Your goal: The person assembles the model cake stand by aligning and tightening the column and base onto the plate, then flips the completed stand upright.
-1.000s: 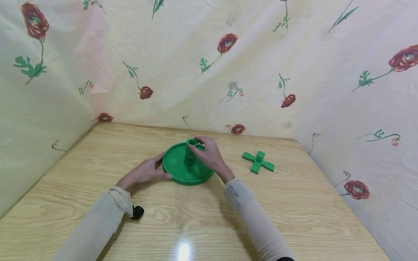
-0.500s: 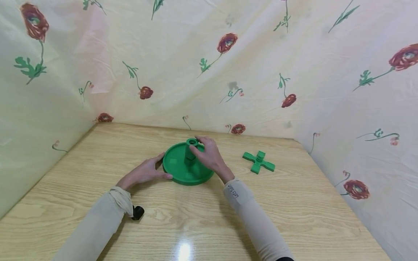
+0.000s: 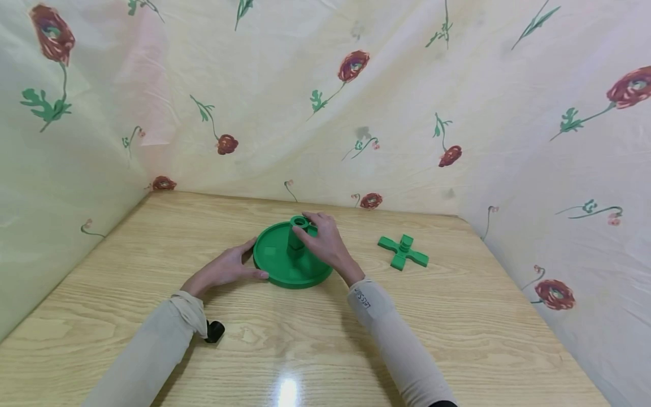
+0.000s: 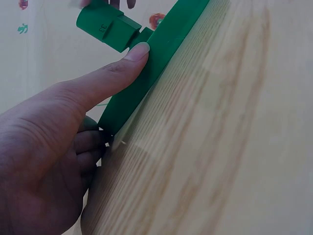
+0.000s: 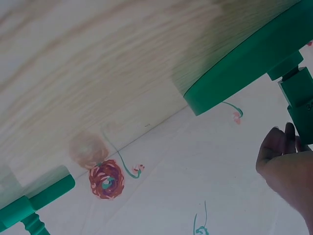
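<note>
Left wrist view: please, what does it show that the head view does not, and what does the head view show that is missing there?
Only the left wrist view: a small dark mark, reading like "33", on the green post.

Only the head view: the green cross-shaped piece and the opening in the post's top.

Both: the post, the round green tray, the left hand at its rim, some right-hand fingers, the wooden table and the flowered cloth.

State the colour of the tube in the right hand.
The tube is green, best seen in the left wrist view.
</note>
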Demonstrator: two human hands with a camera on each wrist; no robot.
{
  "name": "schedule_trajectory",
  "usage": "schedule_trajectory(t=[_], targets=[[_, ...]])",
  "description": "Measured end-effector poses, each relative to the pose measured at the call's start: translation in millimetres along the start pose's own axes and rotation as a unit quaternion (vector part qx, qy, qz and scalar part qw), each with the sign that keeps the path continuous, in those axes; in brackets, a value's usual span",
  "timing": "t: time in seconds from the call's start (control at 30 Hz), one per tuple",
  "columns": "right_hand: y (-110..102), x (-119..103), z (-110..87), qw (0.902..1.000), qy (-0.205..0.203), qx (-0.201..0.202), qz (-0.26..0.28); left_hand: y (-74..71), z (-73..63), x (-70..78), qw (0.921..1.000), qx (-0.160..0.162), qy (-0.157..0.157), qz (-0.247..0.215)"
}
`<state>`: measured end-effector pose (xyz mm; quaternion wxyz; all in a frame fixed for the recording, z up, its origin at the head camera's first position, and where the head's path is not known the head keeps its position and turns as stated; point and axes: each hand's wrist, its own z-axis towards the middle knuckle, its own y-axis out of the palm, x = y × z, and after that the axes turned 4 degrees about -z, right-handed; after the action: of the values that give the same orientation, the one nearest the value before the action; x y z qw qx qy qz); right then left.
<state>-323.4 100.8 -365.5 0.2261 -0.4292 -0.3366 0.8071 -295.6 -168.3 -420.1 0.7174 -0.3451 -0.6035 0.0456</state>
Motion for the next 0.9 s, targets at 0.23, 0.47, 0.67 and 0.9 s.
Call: schedule_trajectory(t=[0.23, 0.47, 0.67, 0.9], targets=[[1.0, 0.6, 1.1, 0.9999, -0.008, -0.001, 0.007, -0.1, -0.2, 0.5, 1.0000, -0.001, -0.001, 0.007], [1.2, 0.9, 1.8, 1.0000, 0.000, -0.001, -0.005, -0.1, -1.6, 1.3, 0.9999, -0.001, 0.004, 0.009], [0.6, 0.6, 2.2, 0.9999, -0.013, 0.004, 0.005, 0.3, -1.3, 2.2, 1.0000, 0.000, 0.005, 0.004], [2.0, 0.0, 2.6, 1.0000, -0.002, 0.005, -0.002, 0.1, 0.2, -0.9, 1.0000, -0.001, 0.003, 0.009]])
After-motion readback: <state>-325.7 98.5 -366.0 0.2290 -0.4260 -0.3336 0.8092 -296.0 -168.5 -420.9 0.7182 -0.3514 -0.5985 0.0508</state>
